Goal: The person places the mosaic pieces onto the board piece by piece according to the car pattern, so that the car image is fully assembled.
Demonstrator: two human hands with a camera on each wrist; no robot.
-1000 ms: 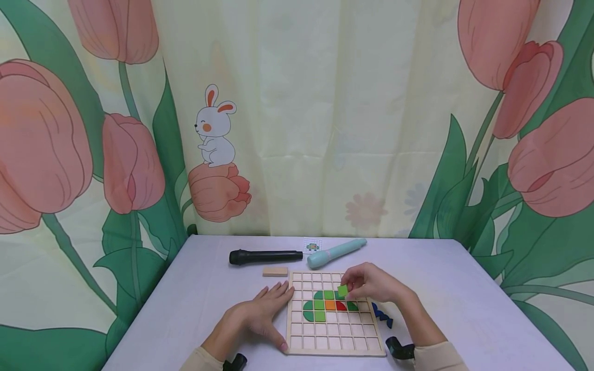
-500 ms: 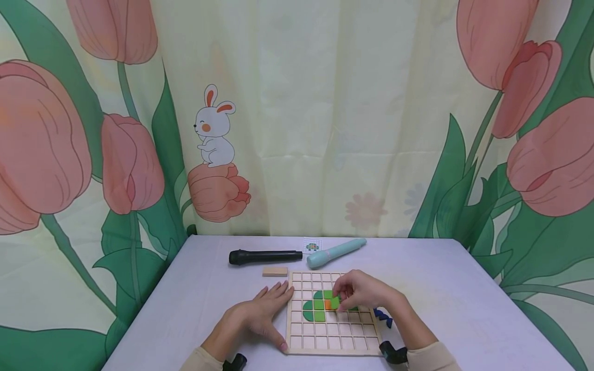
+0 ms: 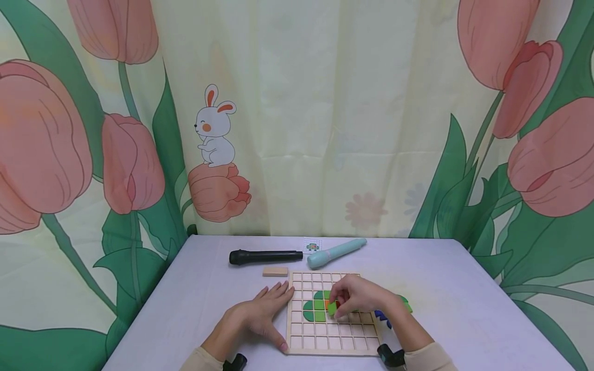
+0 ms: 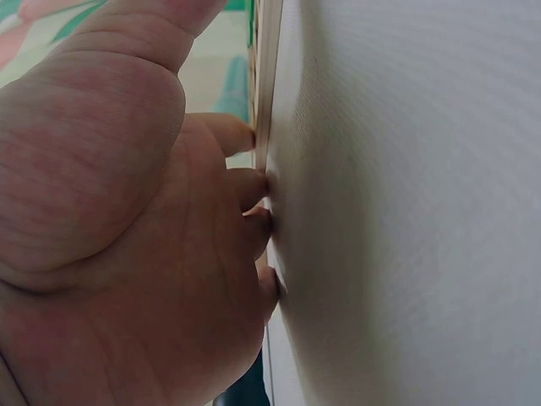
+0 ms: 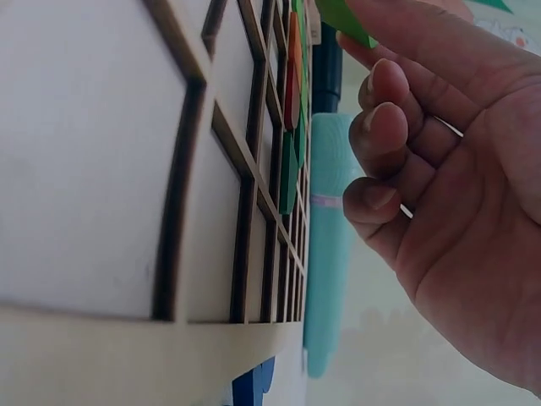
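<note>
Your left hand [image 3: 260, 319] is lying flat on the desk [image 3: 464, 309] with straight fingers pressing against the left edge of the wooden grid board [image 3: 297, 351], which is sitting near the desk's front edge, and its grip is holding nothing. Your right hand [image 3: 359, 299] is pinching the light green tile [image 3: 332, 308] between thumb and fingertips over the board's middle rows, just above the tiles already seated. It looks like a thin, stiff, light wooden square, so you are wise taking it by opposite edges; the smooth painted faces could slip.
</note>
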